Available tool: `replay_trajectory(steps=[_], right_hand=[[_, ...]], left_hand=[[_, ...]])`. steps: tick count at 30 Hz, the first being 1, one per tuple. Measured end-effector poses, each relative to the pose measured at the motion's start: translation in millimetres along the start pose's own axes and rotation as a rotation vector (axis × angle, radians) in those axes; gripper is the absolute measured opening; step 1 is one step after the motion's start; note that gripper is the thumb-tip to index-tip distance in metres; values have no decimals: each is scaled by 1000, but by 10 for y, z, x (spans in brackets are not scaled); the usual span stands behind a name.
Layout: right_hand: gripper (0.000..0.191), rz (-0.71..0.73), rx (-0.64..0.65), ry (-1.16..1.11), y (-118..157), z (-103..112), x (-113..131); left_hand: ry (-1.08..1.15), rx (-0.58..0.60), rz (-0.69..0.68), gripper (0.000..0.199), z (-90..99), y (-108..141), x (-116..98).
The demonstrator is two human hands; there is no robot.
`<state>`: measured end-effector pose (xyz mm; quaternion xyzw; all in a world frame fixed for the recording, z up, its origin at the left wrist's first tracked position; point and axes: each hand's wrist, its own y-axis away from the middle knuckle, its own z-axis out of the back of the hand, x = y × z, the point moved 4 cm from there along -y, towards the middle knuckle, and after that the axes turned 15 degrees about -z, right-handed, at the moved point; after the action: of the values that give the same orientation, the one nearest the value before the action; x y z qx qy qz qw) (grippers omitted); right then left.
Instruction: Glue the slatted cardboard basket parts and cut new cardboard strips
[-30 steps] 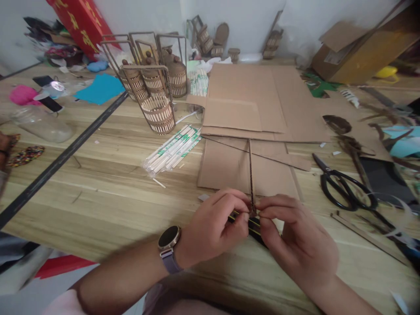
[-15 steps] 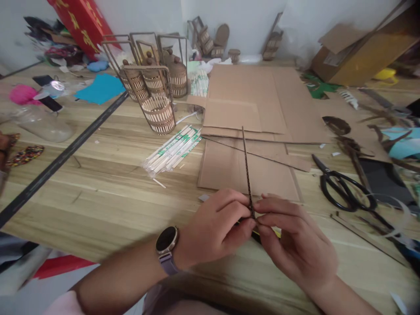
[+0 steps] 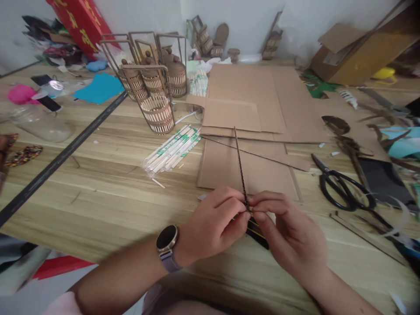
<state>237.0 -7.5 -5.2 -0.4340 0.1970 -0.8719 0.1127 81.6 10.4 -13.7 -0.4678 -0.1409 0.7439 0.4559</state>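
Note:
Between the fingers of both hands stands a thin cardboard strip (image 3: pixel 240 166), seen edge-on and pointing away from me. My left hand (image 3: pixel 218 223), with a watch on its wrist, pinches the strip's near end. Facing it, my right hand (image 3: pixel 288 232) pinches the same end, its thumb and fingertips close to the left ones. A black object with yellow lines (image 3: pixel 258 238) lies under the hands, partly covered, and its kind is unclear. Past the strip lie flat cardboard sheets (image 3: pixel 243 96).
Black scissors (image 3: pixel 344 188) lie on the right beside loose cardboard strips (image 3: pixel 364 236). Wrapped sticks (image 3: pixel 172 148) rest left of the cardboard. Small handled baskets (image 3: pixel 157 114) stand behind them. A cardboard box (image 3: pixel 364 52) is at the back right, a clear jar (image 3: pixel 39 124) far left.
Both hands have shifted slightly left with the strip, whose far end has also moved left. More of the black and yellow object now shows beneath them.

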Motion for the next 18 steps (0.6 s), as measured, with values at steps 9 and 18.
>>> replay_trajectory(steps=[9,18], right_hand=[[8,-69,25,-65,-2,3,-42],[14,-132,62,-237,-55,1,-56]], left_hand=[[26,-26,-14,14,18,-4,-7],[58,-42,8,14,26,-2,-2]])
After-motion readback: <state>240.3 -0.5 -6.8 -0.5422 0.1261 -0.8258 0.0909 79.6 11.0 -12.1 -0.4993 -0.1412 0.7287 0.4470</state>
